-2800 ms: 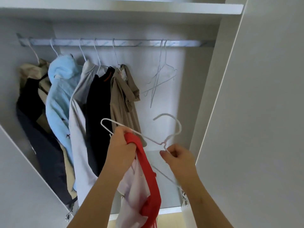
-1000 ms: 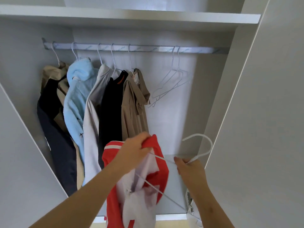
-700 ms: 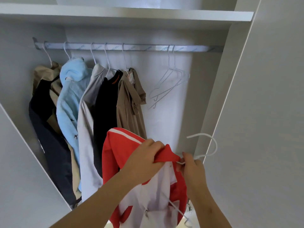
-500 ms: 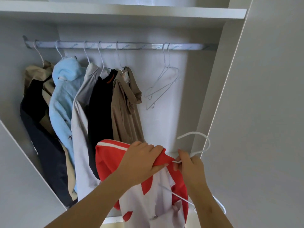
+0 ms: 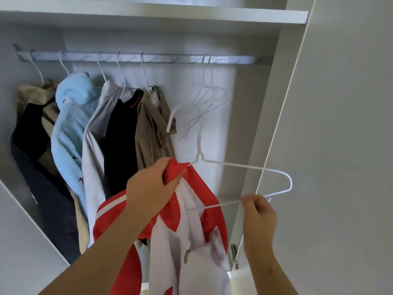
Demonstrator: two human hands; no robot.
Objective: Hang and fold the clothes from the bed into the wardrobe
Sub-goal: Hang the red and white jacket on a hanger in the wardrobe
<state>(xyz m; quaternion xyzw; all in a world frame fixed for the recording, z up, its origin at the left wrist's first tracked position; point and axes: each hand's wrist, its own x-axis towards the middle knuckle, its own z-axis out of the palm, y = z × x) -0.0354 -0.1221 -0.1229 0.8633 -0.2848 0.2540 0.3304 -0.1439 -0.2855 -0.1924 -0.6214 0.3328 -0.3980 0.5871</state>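
Now the left hand (image 5: 153, 188) grips the red garment (image 5: 205, 188) at its collar, the right hand (image 5: 258, 213) pinches the hanger (image 5: 244, 166); its bare arm should slide under the other shoulder.

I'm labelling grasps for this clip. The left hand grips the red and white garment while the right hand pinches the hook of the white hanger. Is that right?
Not quite. The head view shows the right hand pinching the bottom bar of the white hanger, not its hook, which points up untouched. The left hand does grip the red and white garment.
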